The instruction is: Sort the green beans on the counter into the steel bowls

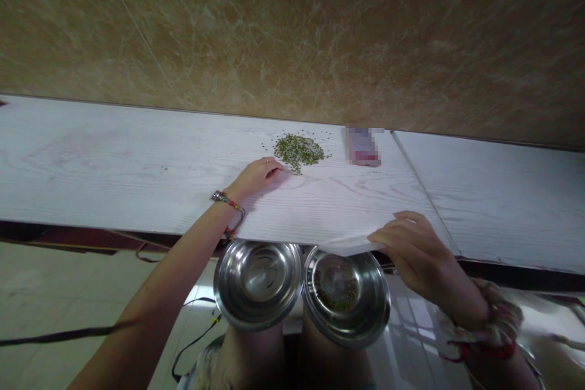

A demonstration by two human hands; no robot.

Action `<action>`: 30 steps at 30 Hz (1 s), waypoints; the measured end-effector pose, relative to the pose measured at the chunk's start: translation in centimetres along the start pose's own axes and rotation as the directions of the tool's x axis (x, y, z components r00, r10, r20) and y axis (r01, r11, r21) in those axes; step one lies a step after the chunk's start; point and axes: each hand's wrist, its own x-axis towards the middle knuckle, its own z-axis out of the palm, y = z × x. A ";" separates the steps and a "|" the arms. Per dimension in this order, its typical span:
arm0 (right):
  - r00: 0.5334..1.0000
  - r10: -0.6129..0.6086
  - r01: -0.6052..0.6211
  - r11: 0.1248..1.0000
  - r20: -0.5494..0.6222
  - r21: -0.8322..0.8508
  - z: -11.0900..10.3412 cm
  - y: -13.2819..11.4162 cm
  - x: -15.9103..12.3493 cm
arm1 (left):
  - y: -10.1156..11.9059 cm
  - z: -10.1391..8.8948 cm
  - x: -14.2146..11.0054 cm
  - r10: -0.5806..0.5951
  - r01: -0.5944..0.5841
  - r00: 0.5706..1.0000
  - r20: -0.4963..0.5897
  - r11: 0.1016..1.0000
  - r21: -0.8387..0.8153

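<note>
A loose pile of small green beans (299,150), probably mung beans, lies on the white wood-grain tabletop (150,170). At its near left edge rests my left hand (261,173), fingers curled together; whatever they may hold is hidden. My right hand (414,247) pinches the end of a thin white sheet (350,247) at the table's front edge. That sheet slants over the rim of the right steel bowl (375,292), which has some beans in its bottom. Beside it, the left steel bowl (256,314) shows no beans. Both bowls sit on my knees.
A blurred-out packet or phone-like object (363,146) lies right of the beans, against the marbled wall (292,42). A seam (423,186) crosses the tabletop on the right. Dark cords (196,332) hang at the lower left, above the tiled floor (41,286).
</note>
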 end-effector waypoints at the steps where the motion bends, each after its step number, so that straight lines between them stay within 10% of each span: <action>1: 1.000 0.008 -0.008 1.000 0.012 0.012 -0.2 -0.3 -0.1 | 0.0 0.0 0.0 0.004 -0.004 1.000 -0.001 1.000 0.004; 9: 0.998 0.000 -0.004 0.999 -0.065 -0.054 0.0 0.7 0.8 | -0.2 0.1 0.0 0.030 -0.030 0.999 -0.024 0.999 0.028; 21: 0.937 0.089 -0.181 0.951 -0.338 -0.252 7.7 7.8 5.2 | -0.7 0.5 0.0 0.021 -0.018 0.999 -0.046 0.998 0.066; 30: 0.883 0.100 -0.218 0.952 -0.458 -0.213 9.9 8.6 5.2 | -0.5 0.2 0.0 0.007 -0.004 0.999 -0.051 0.998 0.067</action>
